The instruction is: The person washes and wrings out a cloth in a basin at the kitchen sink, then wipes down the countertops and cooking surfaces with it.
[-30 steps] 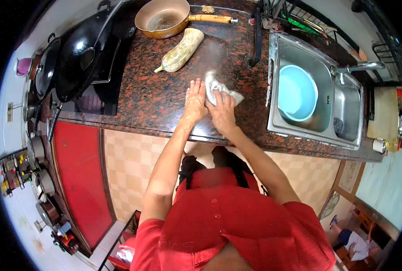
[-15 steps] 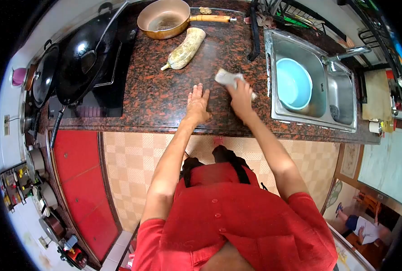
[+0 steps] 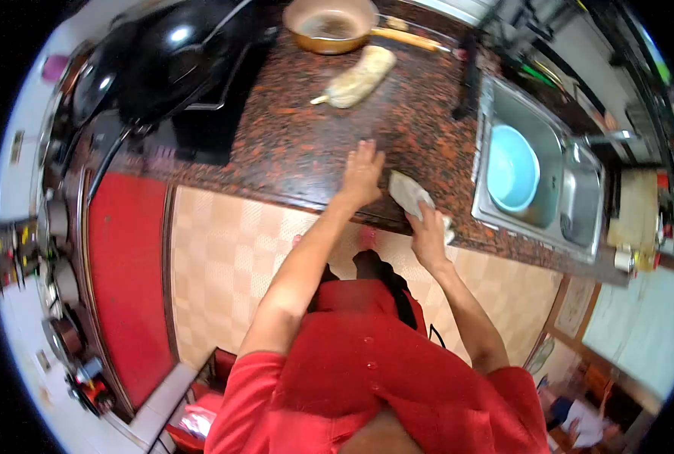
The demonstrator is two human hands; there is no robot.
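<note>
A pale grey-white cloth [image 3: 408, 193] lies against the speckled red-brown countertop [image 3: 291, 151] near its front edge. My right hand [image 3: 429, 240] is closed on the cloth, and part of it sticks out beyond my fingers on the right. To the left of it, my left hand [image 3: 362, 175] rests flat on the counter, fingers stretched and nothing held. Farther back on the counter lies a pale, mottled long squash [image 3: 361, 77], its stem pointing left. Behind it stands a brown frying pan [image 3: 329, 30] with a wooden handle.
On the left, a black wok [image 3: 174, 76] with a ladle sits on the stove. The steel sink [image 3: 552, 178] on the right holds a light-blue basin [image 3: 512, 168]. Red cabinet doors [image 3: 129, 265] stand at lower left. Another person [image 3: 579, 424] is at the lower right.
My right hand has drawn the cloth toward the counter's front edge. The left hand stays flat on the counter. The whole view has tilted, with the counter slanting down to the right.
</note>
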